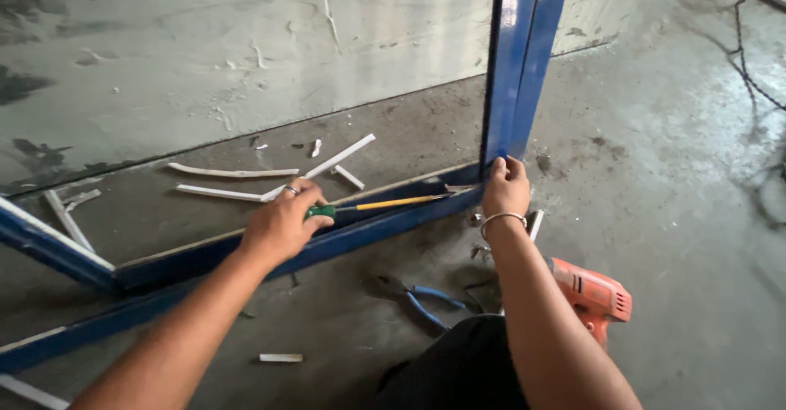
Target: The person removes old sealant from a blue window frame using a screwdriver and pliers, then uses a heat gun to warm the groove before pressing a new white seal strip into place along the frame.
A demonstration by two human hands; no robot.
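Bare forearms, ring on left grip (282, 223), silver bangle on right grip (506, 189), black trousers.

Screwdriver (385, 204) handle mostly buried in left hand (282, 222), tip lost in blue frame (508, 66) corner. Orange drill (591, 294) part hidden behind right forearm. Frame cut off top & left. Pliers (426, 299) jaws too dark to tell.

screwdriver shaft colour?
Yellow shaft, green handle on the screwdriver, held in the left hand; head view.
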